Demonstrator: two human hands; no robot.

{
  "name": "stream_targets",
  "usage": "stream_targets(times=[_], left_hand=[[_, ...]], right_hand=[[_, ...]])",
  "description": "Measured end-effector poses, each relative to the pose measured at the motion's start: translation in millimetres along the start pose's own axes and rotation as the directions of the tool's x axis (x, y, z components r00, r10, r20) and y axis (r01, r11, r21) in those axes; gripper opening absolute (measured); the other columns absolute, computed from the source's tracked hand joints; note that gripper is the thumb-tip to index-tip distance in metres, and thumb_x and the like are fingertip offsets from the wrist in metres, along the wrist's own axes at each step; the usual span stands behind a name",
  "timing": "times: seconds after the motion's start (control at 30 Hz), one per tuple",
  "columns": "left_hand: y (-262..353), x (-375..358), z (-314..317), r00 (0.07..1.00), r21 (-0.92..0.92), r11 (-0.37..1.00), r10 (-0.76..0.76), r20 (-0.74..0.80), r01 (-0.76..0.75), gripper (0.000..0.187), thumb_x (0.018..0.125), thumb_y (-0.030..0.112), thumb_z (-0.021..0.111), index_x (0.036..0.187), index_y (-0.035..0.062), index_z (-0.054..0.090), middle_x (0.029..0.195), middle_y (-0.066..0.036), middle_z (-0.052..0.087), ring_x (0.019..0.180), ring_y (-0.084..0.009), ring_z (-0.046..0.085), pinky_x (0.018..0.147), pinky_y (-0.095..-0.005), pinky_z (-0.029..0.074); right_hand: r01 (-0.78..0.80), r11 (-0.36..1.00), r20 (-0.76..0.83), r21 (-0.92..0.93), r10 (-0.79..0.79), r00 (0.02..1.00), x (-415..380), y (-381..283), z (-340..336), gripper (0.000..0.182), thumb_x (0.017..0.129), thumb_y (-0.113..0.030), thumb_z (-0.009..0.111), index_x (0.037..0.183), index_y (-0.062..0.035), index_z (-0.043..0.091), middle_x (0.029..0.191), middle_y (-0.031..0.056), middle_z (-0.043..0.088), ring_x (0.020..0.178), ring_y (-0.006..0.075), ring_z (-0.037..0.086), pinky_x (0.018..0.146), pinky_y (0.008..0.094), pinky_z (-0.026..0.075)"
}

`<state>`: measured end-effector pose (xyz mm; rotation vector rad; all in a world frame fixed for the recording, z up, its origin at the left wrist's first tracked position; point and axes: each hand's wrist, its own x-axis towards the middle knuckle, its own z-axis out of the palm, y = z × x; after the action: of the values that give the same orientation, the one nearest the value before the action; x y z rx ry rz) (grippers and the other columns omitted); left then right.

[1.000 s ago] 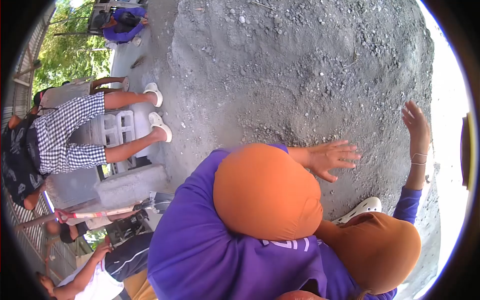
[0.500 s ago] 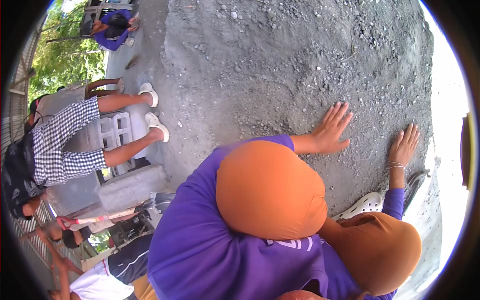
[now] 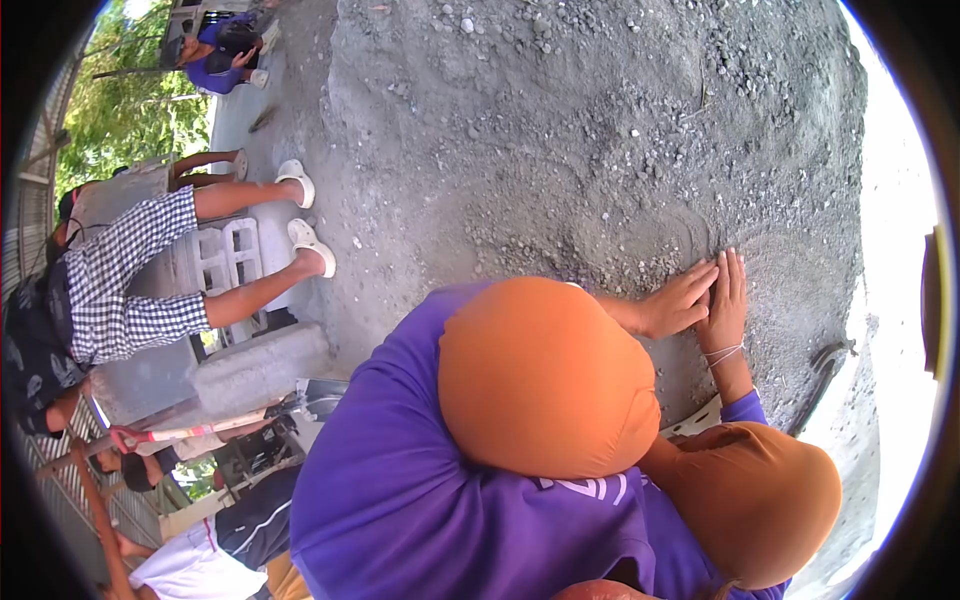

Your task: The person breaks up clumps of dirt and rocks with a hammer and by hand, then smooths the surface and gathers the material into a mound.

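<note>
My left hand (image 3: 675, 303) lies palm down on a grey mound of sand and gravel (image 3: 600, 150). Its fingers are stretched out, and their tips meet the side of my right hand (image 3: 724, 318). That right hand also rests flat, fingers extended, with thin white bands at the wrist. Neither hand holds an object. Curved sweep marks show in the fine sand around the fingertips. My knees in orange cloth (image 3: 545, 380) rise in front of me and hide part of my left forearm. A white clog (image 3: 697, 420) is partly visible beneath my right arm.
A person in checked shorts (image 3: 135, 270) and white clogs stands at left near hollow concrete blocks (image 3: 225, 255). A shovel with a red handle (image 3: 130, 438) lies across that side. Another person in purple (image 3: 215, 60) crouches at upper left. A dark curved object (image 3: 825, 375) lies at right.
My hands were apart on the gravel. My right hand has moved left and my left hand slightly down, so they now meet. Sweep marks have appeared. The crouching person has shifted posture.
</note>
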<state>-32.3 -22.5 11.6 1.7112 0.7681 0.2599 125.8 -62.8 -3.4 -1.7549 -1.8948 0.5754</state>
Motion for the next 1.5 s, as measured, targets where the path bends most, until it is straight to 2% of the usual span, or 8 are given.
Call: stream_targets(times=[0.13, 0.33, 0.53, 0.73, 0.93, 1.07, 1.23, 1.5], left_hand=[[0, -33, -6, 0.990, 0.184, 0.979, 0.062, 0.125, -0.085, 0.079, 0.092, 0.039, 0.042, 0.152, -0.0039, 0.014, 0.160, -0.022, 0.011, 0.148, -0.0388, 0.008, 0.120, -0.0490, 0.009], [-11, -47, -45, 0.983, 0.503, 0.846, 0.175, 0.047, -0.175, 0.075, 0.090, 0.041, 0.050, 0.151, 0.0053, 0.025, 0.158, -0.021, 0.016, 0.147, -0.0396, 0.012, 0.118, -0.0531, 0.013], [-7, -49, -43, 0.880, 0.303, 0.844, 0.343, 0.329, -0.442, 0.061, 0.090, 0.038, 0.054, 0.141, 0.0064, 0.044, 0.155, -0.019, 0.029, 0.145, -0.0360, 0.024, 0.116, -0.0528, 0.023], [-28, -49, -119, 0.873, 0.558, 0.787, 0.440, -0.209, -0.263, 0.057, 0.097, 0.052, 0.041, 0.131, 0.0084, 0.054, 0.149, -0.015, 0.038, 0.139, -0.0376, 0.034, 0.113, -0.0522, 0.030], [-61, -94, -198, 0.671, 0.640, 0.761, 0.420, -0.612, 0.107, 0.059, 0.099, 0.054, 0.032, 0.129, 0.0082, 0.055, 0.142, -0.017, 0.043, 0.136, -0.0399, 0.037, 0.111, -0.0528, 0.030], [-88, -141, -218, 0.616, 0.601, 0.738, 0.327, -0.716, 0.306, 0.058, 0.098, 0.049, 0.033, 0.132, 0.0066, 0.052, 0.145, -0.017, 0.040, 0.136, -0.0403, 0.035, 0.112, -0.0531, 0.027], [-125, -186, -212, 0.482, 0.453, 0.795, 0.237, -0.844, 0.404, 0.056, 0.097, 0.038, 0.034, 0.138, 0.0026, 0.047, 0.147, -0.021, 0.040, 0.136, -0.0432, 0.034, 0.114, -0.0521, 0.023], [-123, -175, -174, 0.480, 0.334, 0.825, 0.088, -0.873, 0.456, 0.057, 0.096, 0.033, 0.032, 0.139, -0.0022, 0.043, 0.145, -0.023, 0.041, 0.136, -0.0460, 0.033, 0.114, -0.0523, 0.023]], right_hand=[[-0.030, 0.984, 0.133, 0.176, 0.007, 0.991, -22, -14, -20, 0.051, 0.095, -0.017, 0.050, 0.141, 0.0025, 0.040, 0.147, 0.0243, 0.038, 0.139, 0.0427, 0.032, 0.115, 0.0478, 0.026], [-0.204, 0.968, -0.080, -0.146, 0.194, 0.978, -43, 5, -31, 0.055, 0.096, -0.023, 0.049, 0.145, -0.0011, 0.036, 0.154, 0.0228, 0.028, 0.144, 0.0410, 0.022, 0.117, 0.0512, 0.016], [0.161, 0.987, 0.492, -0.013, -0.134, 0.860, -30, -12, -72, 0.051, 0.097, -0.023, 0.047, 0.143, -0.0020, 0.040, 0.154, 0.0201, 0.029, 0.145, 0.0393, 0.022, 0.118, 0.0506, 0.016], [0.297, 0.930, 0.537, -0.217, -0.140, 0.832, 28, 34, -168, 0.032, 0.094, -0.016, 0.054, 0.119, 0.0036, 0.058, 0.129, 0.0229, 0.055, 0.116, 0.0413, 0.052, 0.102, 0.0484, 0.039], [0.374, 0.911, 0.807, -0.173, -0.086, 0.584, 75, -14, -197, 0.042, 0.086, -0.020, 0.059, 0.120, 0.0049, 0.055, 0.126, 0.0252, 0.054, 0.115, 0.0431, 0.051, 0.100, 0.0501, 0.040], [0.597, 0.802, 0.792, 0.011, -0.372, 0.484, 79, -39, -149, 0.056, 0.087, -0.027, 0.058, 0.133, 0.0021, 0.047, 0.141, 0.0257, 0.042, 0.130, 0.0443, 0.040, 0.109, 0.0525, 0.032], [0.458, 0.874, 0.573, 0.159, -0.460, 0.678, 58, -78, -36, 0.068, 0.090, -0.028, 0.058, 0.146, -0.0010, 0.031, 0.152, 0.0250, 0.027, 0.139, 0.0450, 0.029, 0.115, 0.0502, 0.025], [0.191, 0.974, 0.251, 0.122, -0.217, 0.943, 39, -139, 102, 0.065, 0.095, -0.030, 0.050, 0.146, 0.0047, 0.028, 0.154, 0.0263, 0.024, 0.143, 0.0435, 0.022, 0.117, 0.0507, 0.017]])
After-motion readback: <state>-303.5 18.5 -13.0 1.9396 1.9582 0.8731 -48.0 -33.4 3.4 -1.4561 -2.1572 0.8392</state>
